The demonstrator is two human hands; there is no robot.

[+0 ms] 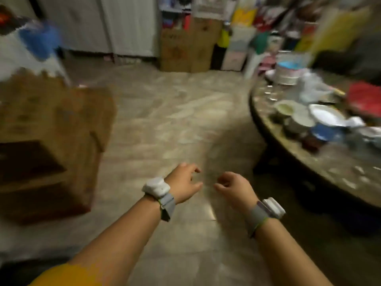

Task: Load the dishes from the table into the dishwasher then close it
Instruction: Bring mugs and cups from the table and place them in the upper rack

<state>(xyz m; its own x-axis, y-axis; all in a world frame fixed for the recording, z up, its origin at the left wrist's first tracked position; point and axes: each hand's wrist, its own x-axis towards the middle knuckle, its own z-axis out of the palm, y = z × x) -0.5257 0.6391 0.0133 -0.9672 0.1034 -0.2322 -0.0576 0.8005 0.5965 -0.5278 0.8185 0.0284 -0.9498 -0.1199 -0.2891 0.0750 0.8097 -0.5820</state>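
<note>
Two bare hands hang low over the tiled floor [185, 112], both holding nothing. The left hand [183, 183] has its fingers loosely curled and its grip released, with a white wrist device [156, 187] strapped on by a grey band. The right hand [235, 189] mirrors it, fingers slack and bent inward, its grip also released, and it wears a similar white wrist device [273, 207]. The fingertips of the two hands are near each other but apart. A yellow sleeve [68, 275] shows at the bottom left edge.

The dishes sit on the round worktop [334, 170] at the right, well apart from both hands. Among them are a white plate [326, 115] resting on a blue bowl [323, 132], a pale bowl with greenish contents [285, 108], a dark bowl [293, 126] just beside it, and a stack of white bowls [287, 74] farther back near the worktop's far edge. A red item [365, 99] lies behind the plate; blur hides what it is.

At the left stands an open cardboard box [51, 141], and more cardboard boxes [189, 48] stand against the far wall. The dishwasher cannot be made out in this blurred view.
</note>
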